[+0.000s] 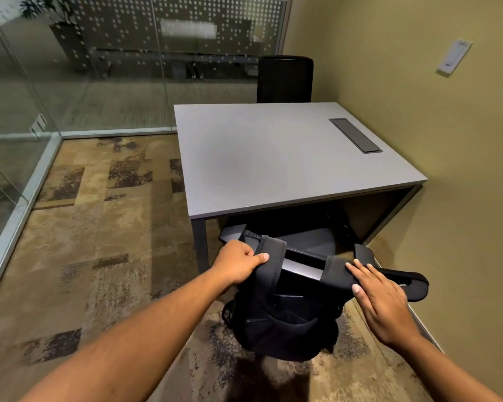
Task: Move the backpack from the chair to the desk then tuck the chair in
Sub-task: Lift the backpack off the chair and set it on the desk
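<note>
Left hand point(238, 264) fingers clamped on backpack point(285, 320) strap; right hand point(381, 294) fingers flat, apart, on the other strap. Lift clear of chair point(302, 269) back, then forward onto table point(273, 158).

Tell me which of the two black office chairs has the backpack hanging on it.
The near black office chair at the grey desk's front edge carries the black backpack; the far chair stands bare.

No legible text, label, brand, number or sign appears on any surface in the head view.
</note>
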Demonstrator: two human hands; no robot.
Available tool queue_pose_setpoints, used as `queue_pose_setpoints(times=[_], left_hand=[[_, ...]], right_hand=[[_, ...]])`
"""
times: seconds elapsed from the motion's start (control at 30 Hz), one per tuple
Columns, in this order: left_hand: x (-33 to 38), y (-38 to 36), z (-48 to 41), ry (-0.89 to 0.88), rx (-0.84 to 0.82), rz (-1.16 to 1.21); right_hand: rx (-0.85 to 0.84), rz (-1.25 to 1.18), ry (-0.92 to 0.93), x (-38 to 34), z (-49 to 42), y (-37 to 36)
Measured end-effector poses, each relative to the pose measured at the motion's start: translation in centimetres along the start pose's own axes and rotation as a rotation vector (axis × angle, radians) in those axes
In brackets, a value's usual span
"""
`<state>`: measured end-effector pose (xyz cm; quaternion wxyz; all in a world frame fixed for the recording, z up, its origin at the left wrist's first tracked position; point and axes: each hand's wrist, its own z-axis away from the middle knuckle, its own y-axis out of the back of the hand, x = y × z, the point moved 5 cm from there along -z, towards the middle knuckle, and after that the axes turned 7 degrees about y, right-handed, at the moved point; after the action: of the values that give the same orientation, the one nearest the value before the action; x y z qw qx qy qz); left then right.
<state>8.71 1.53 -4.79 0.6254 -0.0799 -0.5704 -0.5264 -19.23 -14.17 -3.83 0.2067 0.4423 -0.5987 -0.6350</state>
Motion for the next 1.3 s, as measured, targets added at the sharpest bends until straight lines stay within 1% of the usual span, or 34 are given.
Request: queue_pose_setpoints(times=[0.1,0.17,0.23,0.33,0.4,0.43,0.5,0.6,0.67,0.77,0.83,0.9,1.03,1.07,1.2,1.3], left_hand=[[-0.3,1.2,0.0,-0.029,0.066,0.018],[-1.2,2.2,0.0,-0.03,0.133,0.094],[-2.1,3.5,0.1,-0.026,0.237,0.182],[-4.0,5.2,0.4,0.069,0.381,0.36],[-5.3,5.4,0.9,0.144,0.408,0.468],[-5.7,5.2,1.2,0.156,0.401,0.485],[-6.0,4.4,2.1,0.113,0.37,0.46],[-5.0,2.8,4.1,-0.056,0.292,0.314],[-3.8,1.9,5.5,-0.166,0.216,0.216],[-1.9,0.5,7.2,-0.266,0.113,0.094],[-0.2,-0.5,8.2,-0.313,0.078,0.032],[1.7,-1.5,9.1,-0.36,0.047,0.001],[5.5,-4.0,10.8,-0.416,-0.025,0.004],[6.3,-4.5,11.2,-0.419,-0.032,0.009],[8.6,-5.9,12.4,-0.441,-0.017,0.035],[10.3,-6.9,13.5,-0.482,-0.006,0.016]], right_hand=[[0.019,-0.063,0.005,0.2,-0.1,0.2],[0.03,-0.063,0.011,0.2,-0.2,0.2],[0.041,-0.071,-0.003,0.2,-0.3,0.3],[0.048,-0.073,-0.006,0.1,-0.6,0.4],[0.056,-0.067,-0.002,0.1,-0.6,0.4],[0.06,-0.065,-0.002,0.0,-0.5,0.4],[0.061,-0.07,-0.003,0.0,-0.6,0.3],[0.1,-0.14,-0.046,-0.1,-0.8,0.2],[0.212,-0.195,-0.133,-0.3,0.0,0.2],[0.468,-0.224,-0.281,-1.0,2.8,0.0],[0.533,-0.334,-0.336,-1.3,4.3,-0.6],[0.488,-0.465,-0.377,-1.1,4.9,-1.7],[0.33,-0.742,-0.502,0.3,4.7,-3.4],[0.334,-0.774,-0.506,0.8,4.5,-3.2],[0.448,-0.784,-0.49,3.4,3.6,-0.8],[0.504,-0.785,-0.512,6.5,4.7,0.5]])
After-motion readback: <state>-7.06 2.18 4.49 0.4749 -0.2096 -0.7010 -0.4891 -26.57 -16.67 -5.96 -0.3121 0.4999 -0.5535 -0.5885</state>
